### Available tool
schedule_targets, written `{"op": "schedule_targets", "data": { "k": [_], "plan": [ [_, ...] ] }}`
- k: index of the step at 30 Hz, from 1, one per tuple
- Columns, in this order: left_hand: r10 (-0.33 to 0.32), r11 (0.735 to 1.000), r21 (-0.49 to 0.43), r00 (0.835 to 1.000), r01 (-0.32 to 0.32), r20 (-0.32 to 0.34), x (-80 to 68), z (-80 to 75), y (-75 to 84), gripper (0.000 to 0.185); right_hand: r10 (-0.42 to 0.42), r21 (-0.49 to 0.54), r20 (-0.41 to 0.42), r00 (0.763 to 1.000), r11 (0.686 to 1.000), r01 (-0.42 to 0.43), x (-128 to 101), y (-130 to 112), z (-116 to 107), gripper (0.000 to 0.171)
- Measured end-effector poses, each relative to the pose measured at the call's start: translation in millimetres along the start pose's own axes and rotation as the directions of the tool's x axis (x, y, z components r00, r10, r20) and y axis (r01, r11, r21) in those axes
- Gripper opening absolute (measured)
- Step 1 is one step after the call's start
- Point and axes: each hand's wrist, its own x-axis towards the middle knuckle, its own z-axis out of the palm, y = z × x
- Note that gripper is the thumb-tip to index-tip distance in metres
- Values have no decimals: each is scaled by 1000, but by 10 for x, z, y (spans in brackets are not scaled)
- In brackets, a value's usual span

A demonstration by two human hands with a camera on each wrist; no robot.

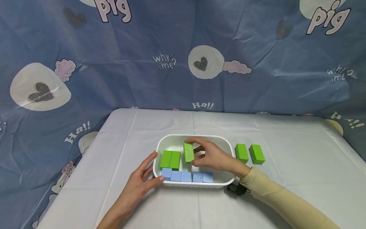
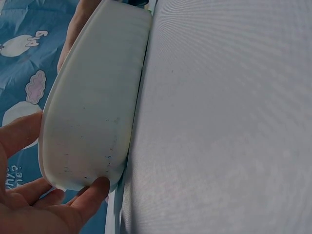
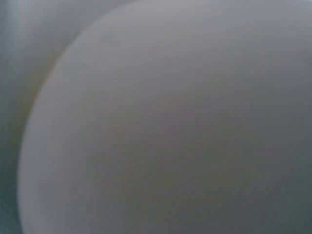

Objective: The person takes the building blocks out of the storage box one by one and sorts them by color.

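A white plastic tub (image 1: 217, 138) stands on the table. My right hand (image 1: 213, 155) is over it, pinching a green block (image 1: 188, 152) between thumb and fingers. At the tub's left end, my left hand (image 1: 140, 180) holds the rim and outer wall, thumb at the front and fingers farther back. The left wrist view shows that hand (image 2: 53, 204) against the tub's outside wall (image 2: 97, 97). Two green blocks (image 1: 170, 159) lie side by side in the tub's left part. Several light-blue blocks (image 1: 186, 176) line its front wall. The right wrist view is a pale blur.
Two more green blocks, one nearer (image 1: 241, 153) and one farther right (image 1: 257, 154), lie on the white-covered table (image 1: 308, 165) right of the tub. A small black device (image 1: 236, 189) is at the right wrist. Behind the table hangs a blue printed cloth (image 1: 171, 86).
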Motion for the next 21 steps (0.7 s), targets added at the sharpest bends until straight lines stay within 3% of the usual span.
{"op": "schedule_targets", "data": {
  "k": [21],
  "plan": [
    [-14, 1000, -7, 1000, 14, -3, 3, 2, 4, 80, 8, 68, -21, 1000, 998, -7, 8, -9, -7, 66]
  ]
}}
